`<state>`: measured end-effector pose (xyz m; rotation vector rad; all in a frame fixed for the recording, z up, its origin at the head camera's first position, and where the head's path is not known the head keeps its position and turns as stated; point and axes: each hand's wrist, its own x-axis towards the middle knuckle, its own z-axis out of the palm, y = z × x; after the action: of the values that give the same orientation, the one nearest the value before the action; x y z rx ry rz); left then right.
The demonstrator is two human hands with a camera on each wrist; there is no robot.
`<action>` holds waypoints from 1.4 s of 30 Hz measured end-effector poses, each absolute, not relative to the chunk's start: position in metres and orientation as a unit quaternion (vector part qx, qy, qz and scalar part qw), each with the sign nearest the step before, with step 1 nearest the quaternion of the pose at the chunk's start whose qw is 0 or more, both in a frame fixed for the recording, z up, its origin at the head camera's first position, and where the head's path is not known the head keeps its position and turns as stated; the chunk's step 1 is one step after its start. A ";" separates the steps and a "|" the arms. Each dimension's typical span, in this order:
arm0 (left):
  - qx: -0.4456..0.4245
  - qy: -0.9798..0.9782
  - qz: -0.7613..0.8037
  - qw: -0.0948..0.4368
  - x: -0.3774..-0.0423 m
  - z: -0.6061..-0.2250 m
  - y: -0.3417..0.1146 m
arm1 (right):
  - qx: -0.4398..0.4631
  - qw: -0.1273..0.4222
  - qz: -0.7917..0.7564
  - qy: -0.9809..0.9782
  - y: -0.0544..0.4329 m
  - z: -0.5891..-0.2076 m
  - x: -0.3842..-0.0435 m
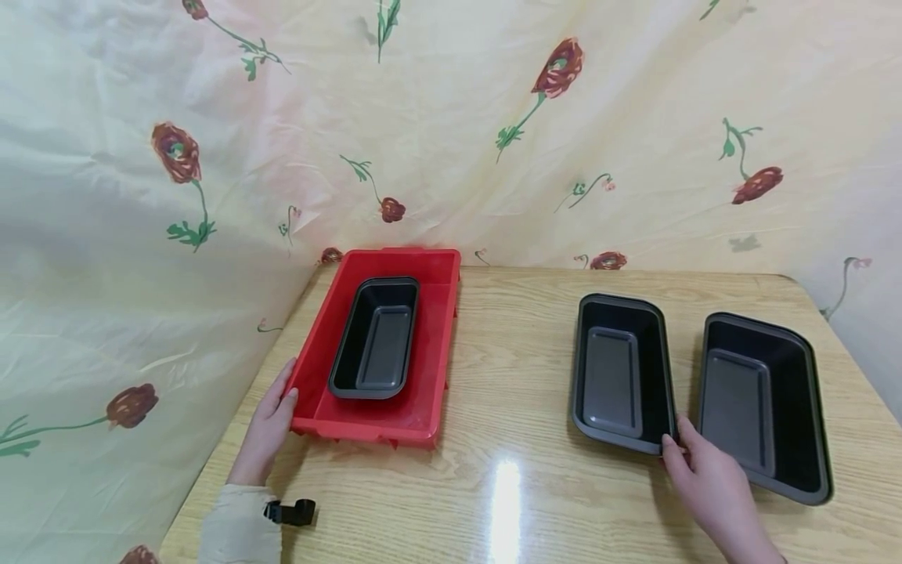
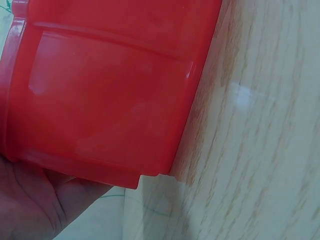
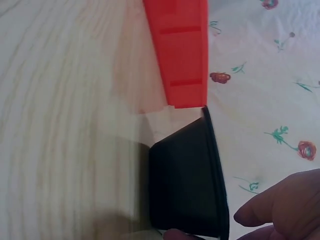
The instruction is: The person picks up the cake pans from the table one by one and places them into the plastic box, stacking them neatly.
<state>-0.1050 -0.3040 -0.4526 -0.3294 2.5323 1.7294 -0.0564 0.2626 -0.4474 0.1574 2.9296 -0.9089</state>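
Note:
At the left, a red plastic tray (image 1: 444,345) holds a black loaf pan (image 1: 373,345). My left hand (image 1: 266,427) grips the tray's near left corner, thumb over the rim; the left wrist view shows the hand (image 2: 35,200) against the tray's outer wall (image 2: 110,100). On the right side of the table, my right hand (image 1: 715,486) holds the near right corner of a second black loaf pan (image 1: 613,380). In the right wrist view, the thumb is by that pan's rim, with a fingertip at the outer wall (image 3: 182,180).
A third black loaf pan (image 1: 740,407) stands right of the second, close to my right hand. Bare wooden tabletop (image 1: 521,352) lies between tray and pans. Flowered cloth (image 1: 451,117) hangs behind and at the left. A black strap device (image 1: 292,512) sits on the left wrist.

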 end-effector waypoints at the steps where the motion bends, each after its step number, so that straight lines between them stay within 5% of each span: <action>1: -0.106 0.821 0.561 0.029 -0.105 -0.453 -0.304 | 0.050 0.032 -0.291 0.955 0.262 -0.448 -0.056; 18: -0.106 0.817 0.566 0.030 -0.105 -0.453 -0.305 | 0.129 0.110 -0.469 0.867 0.259 -0.456 -0.059; 42: -0.096 0.820 0.564 0.023 -0.105 -0.455 -0.305 | 0.159 0.052 -0.601 0.782 0.253 -0.465 -0.057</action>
<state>-0.1048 -0.3050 -0.4547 -0.2962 2.5370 1.7473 -0.0575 0.2525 -0.4647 0.4844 2.3772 -1.8271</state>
